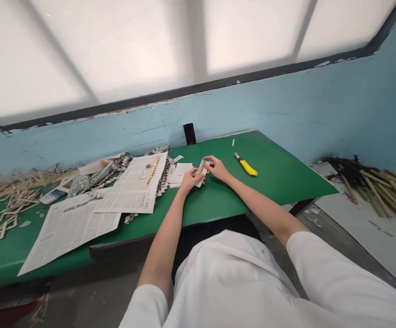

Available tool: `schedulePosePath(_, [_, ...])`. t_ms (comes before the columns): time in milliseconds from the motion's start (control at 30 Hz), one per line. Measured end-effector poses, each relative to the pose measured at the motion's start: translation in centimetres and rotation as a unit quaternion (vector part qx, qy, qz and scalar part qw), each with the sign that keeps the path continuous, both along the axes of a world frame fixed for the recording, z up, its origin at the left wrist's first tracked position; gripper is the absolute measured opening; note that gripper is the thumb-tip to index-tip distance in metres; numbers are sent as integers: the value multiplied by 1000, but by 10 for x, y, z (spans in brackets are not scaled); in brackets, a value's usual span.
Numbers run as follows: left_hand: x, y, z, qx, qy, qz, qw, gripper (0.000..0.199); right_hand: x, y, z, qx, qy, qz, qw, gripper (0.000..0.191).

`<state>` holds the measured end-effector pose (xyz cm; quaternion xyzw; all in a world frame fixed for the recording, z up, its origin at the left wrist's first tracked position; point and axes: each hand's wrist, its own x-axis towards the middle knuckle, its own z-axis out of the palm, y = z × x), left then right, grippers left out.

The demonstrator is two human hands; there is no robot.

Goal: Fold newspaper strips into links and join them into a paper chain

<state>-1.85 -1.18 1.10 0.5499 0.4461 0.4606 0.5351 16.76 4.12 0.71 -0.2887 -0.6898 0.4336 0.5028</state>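
Note:
Between both hands is a small white paper card (201, 169), held just above the green table. My left hand (190, 179) grips it from the left, thumb on top. From the right, the fingers of my right hand (215, 167) pinch its upper edge. Several white cards (180, 173) lie on the table beside my left hand, partly overlapping. Off to the right of my hands rests a yellow-handled knife (247, 166), its short blade pointing up and left. A narrow white paper strip (233, 142) lies farther back.
A dark phone (190, 134) leans against the blue wall. Newspapers (132, 182) cover the green table (280, 182) on the left, over folded paper chains (162, 177). Thin wooden sticks (9, 200) heap at far left. Bamboo poles (385, 187) lie at right, beyond the table's edge.

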Motion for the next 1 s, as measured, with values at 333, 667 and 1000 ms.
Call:
schedulePosePath(333, [-1,-1,0,0,-2,-6,1000,65,0,-3,3,-3,-6,6,1000,41])
schedulePosePath(667, [1,2,2,-18,-17,2,1000,54,1,-1,0,6,-12,6,1000,39])
schedulePosePath(1000, [-1,5,-4,-8,-31,-9,999,56,0,-2,1,7,-14,5,1000,38])
